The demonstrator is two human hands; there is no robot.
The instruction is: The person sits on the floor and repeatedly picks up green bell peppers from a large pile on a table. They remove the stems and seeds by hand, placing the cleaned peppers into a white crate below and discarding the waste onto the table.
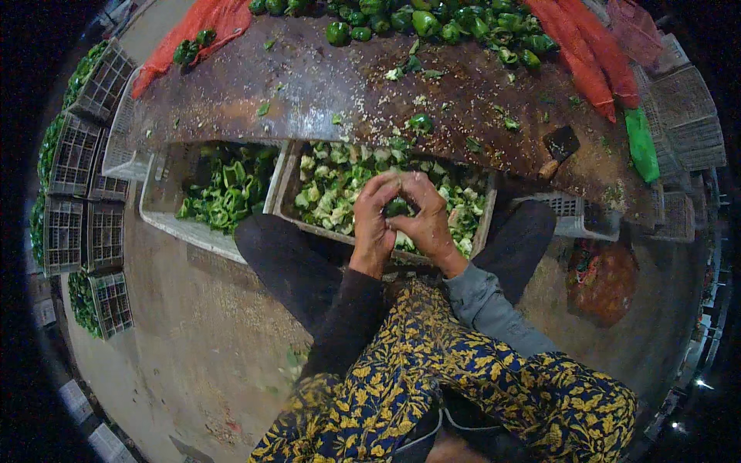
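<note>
My left hand (373,217) and my right hand (427,214) meet over a plastic crate (281,199) of pale green pepper cores (327,194). Fingers and thumbs curl towards each other and form a ring. A small pale bit shows at the fingertips, and green shows through the gap. Whether that green is a held pepper or part of the crate's contents, I cannot tell. Beside this crate, on the left, a white crate (173,223) holds green pepper pieces (228,197). Both crates sit partly under the edge of a worktable (324,87) strewn with seeds.
Green bell peppers (425,23) are heaped at the table's far side, between red mesh sacks (197,37). A tool with a dark square blade (561,143) and wooden handle lies at right, near a green bag (641,144). Stacked crates (72,153) line the left.
</note>
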